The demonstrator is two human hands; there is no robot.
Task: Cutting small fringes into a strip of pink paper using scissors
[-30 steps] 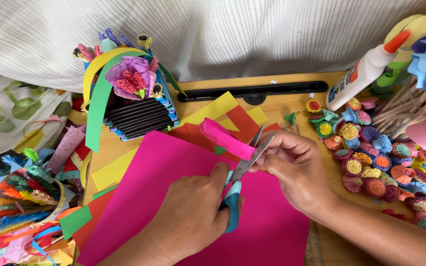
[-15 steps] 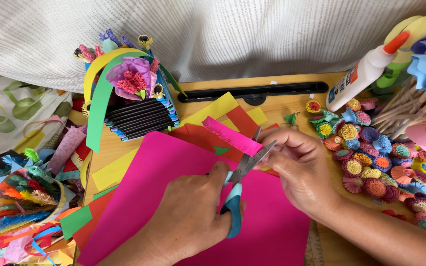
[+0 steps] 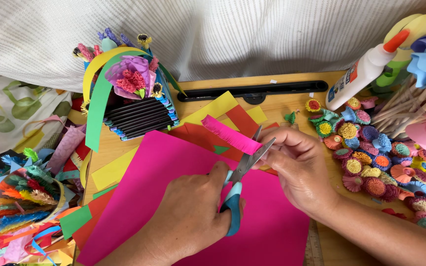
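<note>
My left hand (image 3: 188, 212) grips teal-handled scissors (image 3: 245, 165), blades parted and pointing up to the right. My right hand (image 3: 297, 167) pinches one end of a fringed pink paper strip (image 3: 228, 134) right at the blades. The strip slants up to the left above a large pink sheet (image 3: 163, 172) lying on the wooden board. Both hands hover over that sheet.
A paper basket with flowers (image 3: 134, 98) stands at the back left. Red, yellow and green sheets (image 3: 232, 111) lie under the pink one. Several quilled paper flowers (image 3: 371, 162), a glue bottle (image 3: 361, 74) and wooden sticks (image 3: 405, 108) sit to the right. Fringed scraps (image 3: 20, 197) are piled left.
The scissor blades have worked along the strip's end and stand a little wider apart. My right hand has shifted the strip slightly; both hands stay in place.
</note>
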